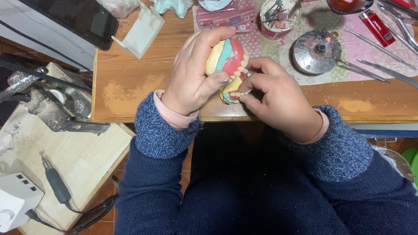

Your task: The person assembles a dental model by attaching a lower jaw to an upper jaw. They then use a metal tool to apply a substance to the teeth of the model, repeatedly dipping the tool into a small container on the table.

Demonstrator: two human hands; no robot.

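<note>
– What furniture is seen?

– A wooden table [130, 82] with a worn, pale-patched top is seen; part of it is covered by a pink patterned cloth [313, 19]. A lower pale wooden bench [82, 161], dusted white, is set to the left.

– And the floor?

– Reddish-brown tiles [109, 189] are glimpsed below the bench.

– How is it lit?

– Everything is evenly lit; no window is shown.

Left hand [191, 78] grips denture model [228, 61] over the wooden table's [130, 82] front edge; right hand [274, 95] pinches its lower teeth; red lighter [377, 27] near far right corner.
</note>
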